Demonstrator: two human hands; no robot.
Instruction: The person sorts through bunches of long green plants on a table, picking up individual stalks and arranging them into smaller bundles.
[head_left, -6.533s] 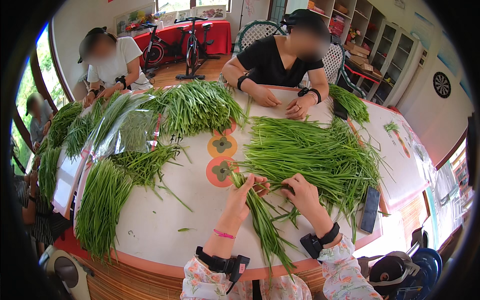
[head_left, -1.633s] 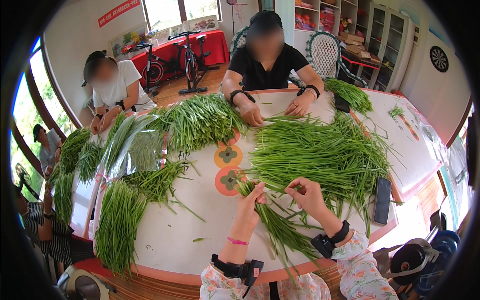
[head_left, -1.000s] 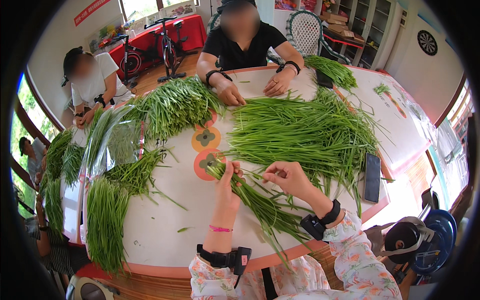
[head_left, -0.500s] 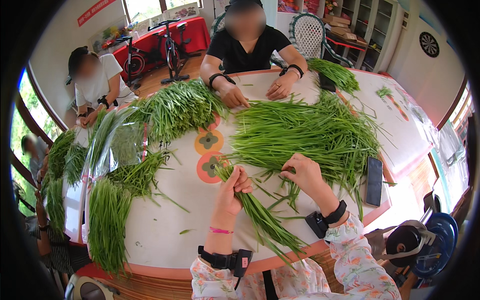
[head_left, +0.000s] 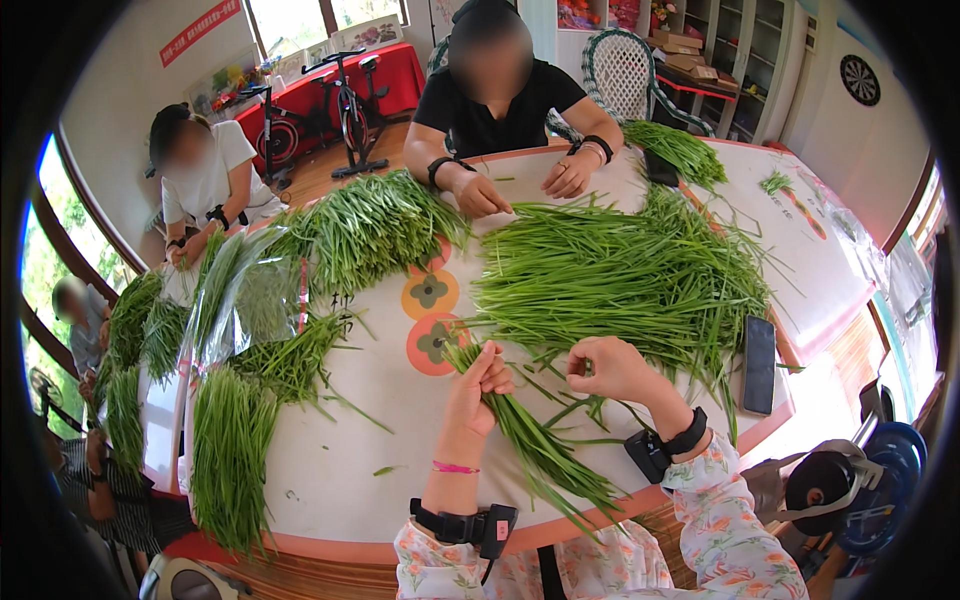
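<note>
My left hand [head_left: 474,390] is closed around a bunch of long green chives [head_left: 550,452]. Its leaves slant down to the right, past the near edge of the table, and its short ends poke out above my thumb. To the right of the bunch, my right hand [head_left: 618,368] hovers with thumb and fingers curled together; whether a thin leaf is between them is too small to tell. Just beyond it spreads a large loose pile of chives [head_left: 620,270]. A few stray leaves [head_left: 560,395] lie on the table between my hands.
A gathered heap of chives [head_left: 375,225] and a clear plastic bag [head_left: 250,300] lie left of centre. Another bundle [head_left: 232,450] hangs over the near left edge. A dark phone [head_left: 758,365] rests at the right edge. A person in black [head_left: 495,110] sits opposite, another in white [head_left: 215,165] far left.
My right hand has drawn slightly back toward me from the pile, its fingers curled in more. My left hand keeps its grip on the bunch. The whole view has shifted a little.
</note>
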